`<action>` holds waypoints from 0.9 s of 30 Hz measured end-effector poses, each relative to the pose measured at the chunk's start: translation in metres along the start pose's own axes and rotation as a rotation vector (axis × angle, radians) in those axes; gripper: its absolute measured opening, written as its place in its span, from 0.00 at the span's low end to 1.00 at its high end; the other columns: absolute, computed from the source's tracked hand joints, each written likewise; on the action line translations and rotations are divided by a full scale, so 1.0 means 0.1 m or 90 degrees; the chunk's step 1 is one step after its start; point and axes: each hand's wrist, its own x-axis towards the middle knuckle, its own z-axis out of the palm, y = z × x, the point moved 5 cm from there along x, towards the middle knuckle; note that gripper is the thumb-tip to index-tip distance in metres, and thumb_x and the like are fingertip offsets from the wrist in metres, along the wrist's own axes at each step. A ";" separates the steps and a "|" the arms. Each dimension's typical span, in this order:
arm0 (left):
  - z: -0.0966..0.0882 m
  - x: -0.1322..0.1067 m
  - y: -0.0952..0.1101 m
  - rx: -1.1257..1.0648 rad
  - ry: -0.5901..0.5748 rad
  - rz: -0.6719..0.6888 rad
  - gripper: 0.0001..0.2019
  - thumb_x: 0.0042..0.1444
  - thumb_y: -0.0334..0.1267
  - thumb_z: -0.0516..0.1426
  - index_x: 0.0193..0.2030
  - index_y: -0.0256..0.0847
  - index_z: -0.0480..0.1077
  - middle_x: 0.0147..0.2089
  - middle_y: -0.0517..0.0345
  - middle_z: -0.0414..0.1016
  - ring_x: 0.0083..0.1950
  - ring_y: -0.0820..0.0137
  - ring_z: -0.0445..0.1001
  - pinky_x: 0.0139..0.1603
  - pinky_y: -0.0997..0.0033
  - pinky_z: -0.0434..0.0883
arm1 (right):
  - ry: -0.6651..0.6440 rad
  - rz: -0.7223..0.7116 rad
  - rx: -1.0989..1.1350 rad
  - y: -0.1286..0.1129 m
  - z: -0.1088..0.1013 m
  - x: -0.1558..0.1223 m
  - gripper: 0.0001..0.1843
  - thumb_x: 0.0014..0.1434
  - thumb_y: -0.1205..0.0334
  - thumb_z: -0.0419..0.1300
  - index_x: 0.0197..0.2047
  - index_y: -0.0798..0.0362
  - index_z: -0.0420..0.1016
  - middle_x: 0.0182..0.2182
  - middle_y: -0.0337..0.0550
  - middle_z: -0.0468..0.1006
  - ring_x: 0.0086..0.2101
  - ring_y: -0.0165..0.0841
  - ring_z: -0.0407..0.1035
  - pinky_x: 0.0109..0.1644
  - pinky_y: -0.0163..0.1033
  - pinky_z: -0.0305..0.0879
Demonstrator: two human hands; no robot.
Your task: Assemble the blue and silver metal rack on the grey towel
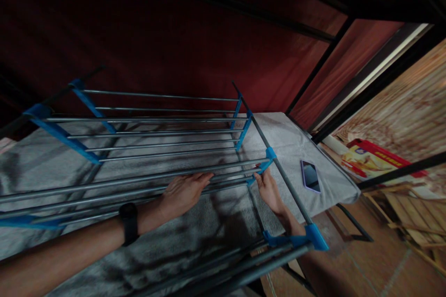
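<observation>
A metal rack (156, 148) of grey tubes and blue plastic joints lies on its side on a grey blanket (296, 144). My left hand (184, 191), with a black wristband on the forearm, rests with fingers stretched along a grey tube of the middle shelf. My right hand (269, 189) reaches between the tubes, its fingers closed at a blue joint (259, 170) on the rack's right post. The fingertips of both hands are partly hidden by the tubes.
A phone (310, 176) lies face up on the blanket to the right of the rack. A dark red wall stands behind. On the tiled floor at right are a red and yellow package (369, 160) and wooden frames (407, 213).
</observation>
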 end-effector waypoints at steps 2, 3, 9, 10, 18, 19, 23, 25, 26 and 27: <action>-0.01 0.00 0.00 -0.001 0.005 0.003 0.22 0.68 0.35 0.44 0.65 0.47 0.67 0.60 0.53 0.75 0.54 0.63 0.78 0.53 0.64 0.76 | -0.002 -0.002 0.002 0.00 0.00 0.00 0.24 0.68 0.51 0.50 0.64 0.49 0.59 0.53 0.50 0.76 0.50 0.42 0.73 0.56 0.50 0.69; -0.01 0.00 0.00 -0.001 0.005 0.005 0.22 0.68 0.35 0.44 0.65 0.47 0.67 0.61 0.53 0.75 0.54 0.62 0.78 0.53 0.63 0.76 | -0.002 -0.003 0.003 0.00 0.00 0.00 0.24 0.68 0.51 0.50 0.64 0.48 0.59 0.53 0.49 0.76 0.50 0.42 0.73 0.55 0.50 0.70; 0.03 0.01 -0.01 0.021 -0.012 0.010 0.23 0.68 0.33 0.44 0.66 0.46 0.65 0.61 0.51 0.75 0.55 0.60 0.78 0.52 0.60 0.76 | 0.004 -0.006 0.003 0.01 -0.01 -0.01 0.24 0.67 0.51 0.51 0.64 0.48 0.60 0.53 0.49 0.76 0.49 0.42 0.73 0.55 0.50 0.70; 0.04 0.02 -0.01 0.024 -0.016 0.011 0.23 0.68 0.34 0.44 0.67 0.46 0.65 0.61 0.52 0.75 0.54 0.60 0.78 0.52 0.60 0.76 | 0.001 -0.011 0.005 0.01 -0.01 -0.01 0.25 0.67 0.51 0.51 0.65 0.48 0.60 0.53 0.49 0.76 0.50 0.42 0.73 0.55 0.50 0.70; 0.03 0.02 -0.01 0.025 -0.015 0.013 0.23 0.69 0.36 0.43 0.66 0.46 0.65 0.61 0.51 0.74 0.55 0.60 0.78 0.51 0.62 0.76 | -0.003 -0.010 0.001 0.00 -0.01 -0.02 0.25 0.68 0.50 0.50 0.65 0.47 0.58 0.55 0.51 0.74 0.52 0.43 0.72 0.59 0.53 0.68; 0.03 0.02 0.00 0.022 -0.015 0.014 0.22 0.69 0.36 0.43 0.66 0.46 0.66 0.60 0.51 0.75 0.54 0.60 0.79 0.51 0.62 0.76 | -0.006 -0.010 0.002 0.00 0.00 -0.02 0.25 0.68 0.50 0.50 0.66 0.47 0.57 0.55 0.51 0.74 0.53 0.43 0.72 0.59 0.53 0.68; 0.03 0.03 0.00 0.030 -0.019 0.016 0.23 0.69 0.36 0.42 0.66 0.45 0.66 0.61 0.52 0.75 0.54 0.61 0.79 0.51 0.63 0.76 | -0.015 -0.013 -0.001 -0.02 0.00 -0.01 0.27 0.68 0.49 0.49 0.66 0.50 0.57 0.56 0.53 0.74 0.52 0.45 0.72 0.57 0.54 0.68; 0.03 0.03 0.00 0.032 -0.017 0.018 0.23 0.69 0.36 0.42 0.66 0.45 0.66 0.61 0.52 0.74 0.55 0.61 0.78 0.51 0.62 0.76 | -0.015 -0.015 -0.004 -0.03 -0.01 -0.01 0.27 0.68 0.48 0.49 0.65 0.52 0.58 0.56 0.55 0.74 0.53 0.46 0.72 0.58 0.54 0.68; 0.03 0.03 0.00 0.031 -0.015 0.018 0.23 0.69 0.36 0.42 0.66 0.45 0.66 0.61 0.52 0.74 0.55 0.60 0.78 0.51 0.62 0.76 | -0.016 -0.014 -0.005 -0.04 -0.01 -0.01 0.27 0.68 0.48 0.49 0.65 0.53 0.59 0.55 0.55 0.75 0.52 0.46 0.72 0.57 0.53 0.68; 0.03 0.03 0.00 0.028 -0.013 0.019 0.22 0.69 0.37 0.42 0.65 0.45 0.66 0.61 0.52 0.75 0.55 0.60 0.78 0.51 0.62 0.76 | -0.017 -0.011 -0.005 -0.04 -0.01 -0.01 0.27 0.68 0.48 0.49 0.65 0.53 0.60 0.54 0.55 0.76 0.51 0.46 0.73 0.56 0.52 0.69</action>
